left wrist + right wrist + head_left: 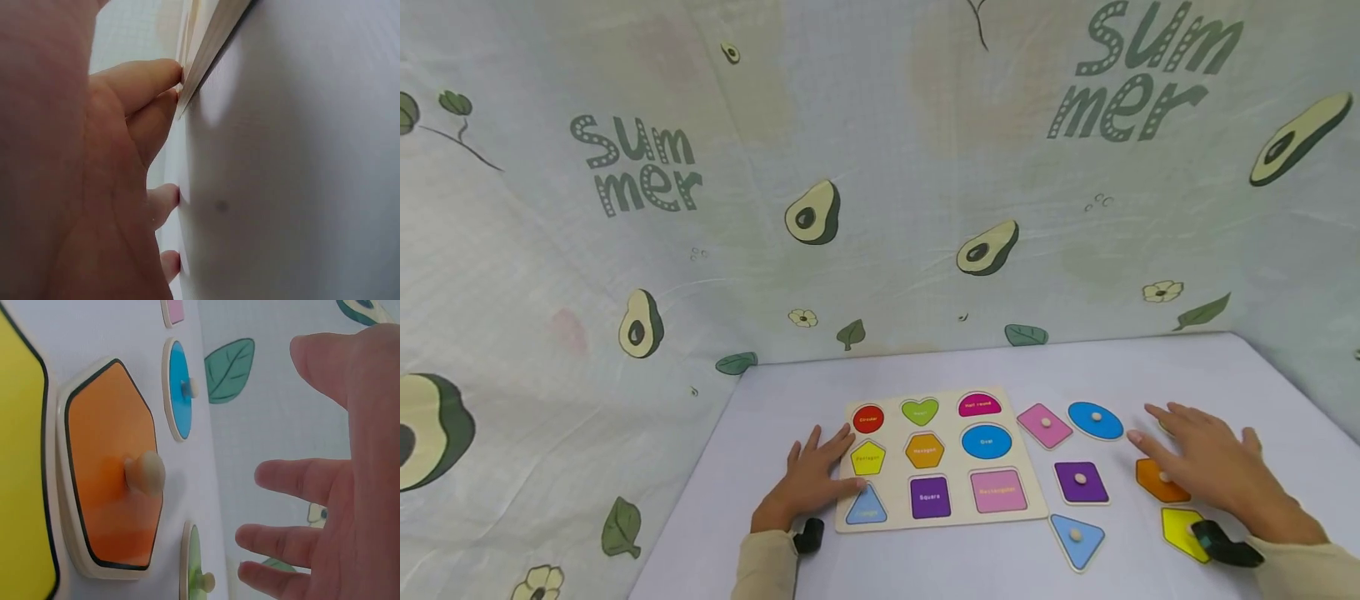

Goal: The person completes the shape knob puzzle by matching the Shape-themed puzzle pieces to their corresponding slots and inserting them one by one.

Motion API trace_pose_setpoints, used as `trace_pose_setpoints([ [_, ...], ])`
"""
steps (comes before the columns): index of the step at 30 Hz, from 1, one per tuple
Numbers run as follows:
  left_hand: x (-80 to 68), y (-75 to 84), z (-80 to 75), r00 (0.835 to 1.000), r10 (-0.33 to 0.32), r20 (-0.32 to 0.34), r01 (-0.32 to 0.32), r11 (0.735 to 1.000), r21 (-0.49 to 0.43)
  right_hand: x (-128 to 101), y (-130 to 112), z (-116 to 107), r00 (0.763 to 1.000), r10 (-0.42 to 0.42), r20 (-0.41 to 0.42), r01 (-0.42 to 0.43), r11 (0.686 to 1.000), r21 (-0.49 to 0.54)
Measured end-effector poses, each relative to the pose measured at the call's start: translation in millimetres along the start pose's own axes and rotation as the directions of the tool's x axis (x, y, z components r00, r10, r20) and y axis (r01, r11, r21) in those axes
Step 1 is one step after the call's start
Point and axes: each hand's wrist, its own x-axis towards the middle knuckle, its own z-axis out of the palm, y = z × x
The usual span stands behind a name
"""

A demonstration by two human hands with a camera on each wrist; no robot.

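A cream puzzle board (897,483) with printed coloured shapes lies on the white table. My left hand (805,479) touches its left edge, with the thumb and a finger on the board and the other fingertips on the table. Spread and holding nothing, my right hand (1213,458) hovers above the knobbed orange hexagon piece (109,469). Below that piece lies the yellow pentagon piece (1180,531), partly covered by the wrist strap. A green piece (194,556) is mostly hidden under the right fingers in the head view. Left of this hand lies the blue oval piece (1086,423).
Between board and right hand lie a pink piece (1036,417), a purple square piece (1070,492) and a light blue triangle piece (1078,552), each with a knob. A patterned cloth (895,250) hangs behind the table (970,567) and along its sides.
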Motion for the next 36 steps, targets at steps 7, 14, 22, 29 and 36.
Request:
trace_pose_setpoints([
  [7, -1.4, 3.2, -0.2, 1.0, -0.005, 0.012, 0.005, 1.0, 0.005, -2, -7, 2, 0.999, -0.044, -0.018, 0.044, 0.999, 0.026],
  [14, -0.8, 3.0, -0.3, 1.0, 0.016, 0.004, -0.016, 1.0, -0.006, -2, -15, 4, 0.996, -0.093, -0.015, 0.093, 0.995, 0.03],
  [22, 0.4, 3.9, 2.7, 1.0, 0.022, -0.016, -0.022, 1.0, -0.015, -2, -32, 9, 0.99, -0.137, -0.03, 0.138, 0.989, 0.058],
  [29, -0.2, 7.9, 3.0, 0.999, -0.006, -0.04, 0.006, 1.0, 0.0, 8, -54, 18, 0.984, -0.175, -0.045, 0.179, 0.979, 0.095],
  [36, 0.6, 14.2, 4.0, 0.998, -0.017, -0.06, 0.017, 1.0, 0.003, 22, -66, 28, 0.981, -0.183, -0.063, 0.191, 0.969, 0.154],
])
